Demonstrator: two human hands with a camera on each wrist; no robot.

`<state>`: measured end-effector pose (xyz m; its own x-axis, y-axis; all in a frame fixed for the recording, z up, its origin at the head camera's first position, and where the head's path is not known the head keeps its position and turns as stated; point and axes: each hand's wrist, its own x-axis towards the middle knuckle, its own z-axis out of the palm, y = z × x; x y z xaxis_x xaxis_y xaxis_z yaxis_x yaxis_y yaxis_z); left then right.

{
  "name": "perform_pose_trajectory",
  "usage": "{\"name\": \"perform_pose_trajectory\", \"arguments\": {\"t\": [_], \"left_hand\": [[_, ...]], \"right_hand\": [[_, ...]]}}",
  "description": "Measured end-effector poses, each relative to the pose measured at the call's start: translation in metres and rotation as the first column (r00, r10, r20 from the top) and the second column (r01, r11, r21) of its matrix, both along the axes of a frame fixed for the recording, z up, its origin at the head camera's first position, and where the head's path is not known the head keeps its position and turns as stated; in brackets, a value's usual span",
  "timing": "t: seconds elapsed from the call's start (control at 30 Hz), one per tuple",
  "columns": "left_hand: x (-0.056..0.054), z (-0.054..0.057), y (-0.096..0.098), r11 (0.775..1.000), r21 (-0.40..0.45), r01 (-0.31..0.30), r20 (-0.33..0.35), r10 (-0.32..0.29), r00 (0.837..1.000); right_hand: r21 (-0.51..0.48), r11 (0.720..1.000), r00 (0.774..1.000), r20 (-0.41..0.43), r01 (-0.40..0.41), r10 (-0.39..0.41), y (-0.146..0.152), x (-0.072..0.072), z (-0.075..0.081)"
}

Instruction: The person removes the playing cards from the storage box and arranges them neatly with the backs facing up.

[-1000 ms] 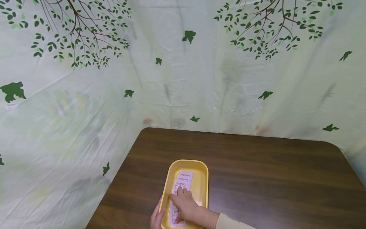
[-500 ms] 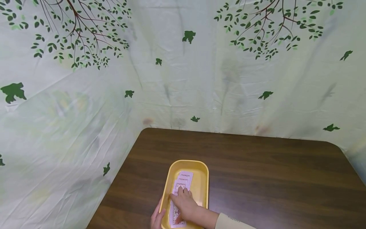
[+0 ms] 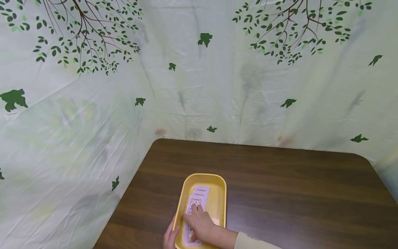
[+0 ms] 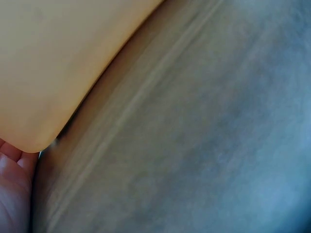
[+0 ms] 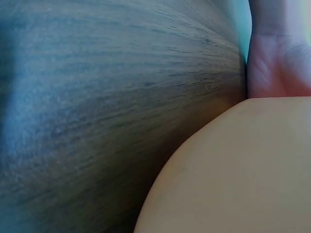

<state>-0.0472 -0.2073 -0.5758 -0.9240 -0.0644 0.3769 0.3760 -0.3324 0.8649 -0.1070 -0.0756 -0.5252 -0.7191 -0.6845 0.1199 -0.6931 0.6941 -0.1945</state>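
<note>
A yellow tray (image 3: 219, 200) stands lengthwise on the brown table at the lower middle of the head view. Several pale purple cards with patterned backs (image 3: 201, 191) lie overlapping in a line along its left half. My left hand (image 3: 170, 236) grips the tray's left wall near the bottom of the picture, thumb at the rim. Inside the tray, my right hand (image 3: 202, 223) rests over the nearer cards with its fingers spread, touching them and partly hiding them. In the left wrist view, part of a hand (image 4: 14, 189) shows beside a pale orange surface.
Wood-grained table (image 3: 295, 197) extends to the right of the tray and behind it. A whitish cloth (image 3: 217, 86) printed with leaves and branches hangs behind and to the left. A pale rounded surface (image 5: 243, 170) fills the right wrist view's lower right.
My right hand's fingers have shifted slightly on the cards, drawing a little closer. The tray, the cards and my left hand look about the same.
</note>
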Motion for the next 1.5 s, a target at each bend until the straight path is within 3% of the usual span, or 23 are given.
{"name": "perform_pose_trajectory", "arguments": {"t": [0.33,0.53,0.7,0.8,1.03,1.2,1.33,1.43,1.5], "left_hand": [[-0.001,-0.001,0.002,0.999,-0.039,-0.01,0.017,0.01,1.0],[-0.004,-0.011,-0.001,0.998,-0.004,0.057,0.014,-0.057,0.998],[-0.006,-0.011,0.002,1.0,0.007,0.03,0.047,-0.03,0.998],[-0.006,-0.005,0.006,1.0,-0.006,-0.009,0.071,0.009,0.997],[-0.005,0.0,0.007,0.999,-0.017,-0.036,0.068,0.037,0.997],[-0.004,0.0,0.002,1.0,-0.023,-0.021,0.067,0.022,0.998],[-0.001,0.0,-0.001,0.998,-0.062,-0.032,0.099,0.038,0.994],[0.001,0.001,-0.003,0.991,-0.113,-0.069,0.154,0.086,0.984],[0.002,0.002,-0.003,0.991,-0.114,-0.065,0.169,0.084,0.982]], "right_hand": [[-0.009,0.994,0.991,-0.069,-0.112,0.111,0.006,0.0,0.0],[-0.008,0.995,0.994,-0.039,-0.099,0.099,0.01,-0.001,0.002],[0.032,0.996,0.995,-0.057,-0.08,0.082,0.012,-0.002,0.005],[0.03,0.996,0.994,-0.061,-0.089,0.091,0.017,-0.005,0.011],[-0.029,0.996,0.996,-0.012,-0.087,0.087,0.042,-0.028,0.044],[-0.139,0.986,0.996,-0.011,-0.091,0.091,0.068,-0.045,0.063],[-0.215,0.974,0.997,-0.025,-0.079,0.075,0.094,-0.06,0.07],[-0.268,0.962,0.998,-0.036,-0.051,0.042,0.115,-0.073,0.069],[-0.3,0.953,0.999,-0.044,-0.034,0.022,0.13,-0.082,0.067]]}}
